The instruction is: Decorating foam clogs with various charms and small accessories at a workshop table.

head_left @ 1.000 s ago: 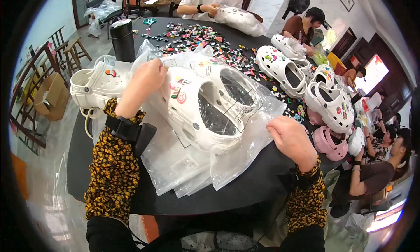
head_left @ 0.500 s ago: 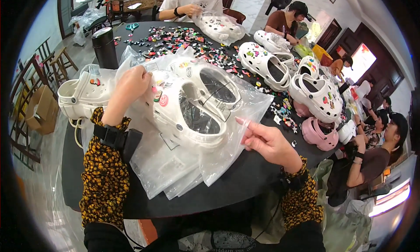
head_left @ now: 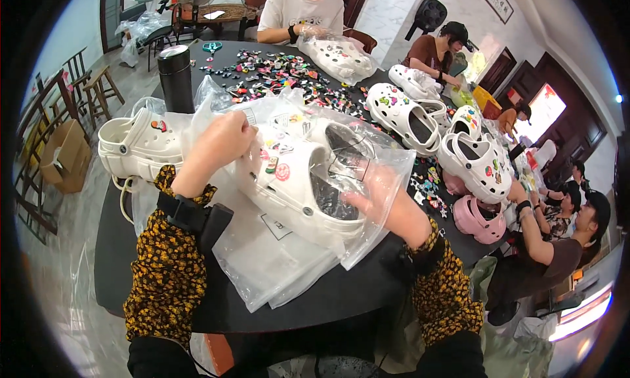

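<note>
A pair of white clogs (head_left: 279,194) decorated with colourful charms lies inside a clear plastic bag (head_left: 387,237) at the middle of the table's near side. My left hand (head_left: 226,145) is closed in a pinch on the bag's film by the toe end of the clogs. At the bag's opening, my right hand (head_left: 384,197) reaches under the film beside the clogs' heels, its thumb apart from the fingers. Haze from the plastic blurs those fingertips. More flat clear bags (head_left: 256,273) are beneath the pair.
Another white clog pair (head_left: 141,145) stands at left by a black tumbler (head_left: 176,79). Loose charms (head_left: 282,76) cover the table's far middle. Decorated white clogs (head_left: 403,115) and a pink clog (head_left: 478,220) sit at right. Several people work around the dark table (head_left: 315,306).
My right hand has let go of the bag's edge and moved left, in under the film by the heels. The bagged clogs have shifted slightly right; my left hand keeps its hold.
</note>
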Demonstrator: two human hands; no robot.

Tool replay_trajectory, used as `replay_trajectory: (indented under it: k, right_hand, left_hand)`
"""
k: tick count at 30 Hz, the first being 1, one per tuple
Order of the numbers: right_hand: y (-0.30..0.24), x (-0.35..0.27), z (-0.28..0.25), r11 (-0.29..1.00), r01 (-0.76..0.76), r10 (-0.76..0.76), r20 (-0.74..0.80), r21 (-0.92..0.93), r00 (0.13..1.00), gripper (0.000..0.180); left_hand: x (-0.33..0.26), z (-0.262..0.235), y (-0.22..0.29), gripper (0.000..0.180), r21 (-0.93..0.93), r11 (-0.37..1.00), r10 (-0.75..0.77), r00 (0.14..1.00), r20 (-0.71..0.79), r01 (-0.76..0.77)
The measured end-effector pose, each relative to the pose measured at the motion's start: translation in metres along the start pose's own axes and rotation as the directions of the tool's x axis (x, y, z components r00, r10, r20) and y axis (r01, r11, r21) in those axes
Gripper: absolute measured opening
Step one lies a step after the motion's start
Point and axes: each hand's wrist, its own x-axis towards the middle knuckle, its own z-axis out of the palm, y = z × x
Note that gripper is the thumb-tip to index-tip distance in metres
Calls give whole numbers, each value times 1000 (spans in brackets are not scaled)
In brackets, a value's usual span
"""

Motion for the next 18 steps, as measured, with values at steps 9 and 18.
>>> replay_trajectory:
  k: [9,18]
  right_hand:
    - [20,7,0,997,32,-27,76,-72,997,23]
    - [16,-8,-9,983,50,-97,-271,-174,958,10]
  left_hand:
    - [-2,-2,9,23,-17,1000,-12,997,71,14]
    - [3,12,-4,15,-118,990,63,988,-141,-80]
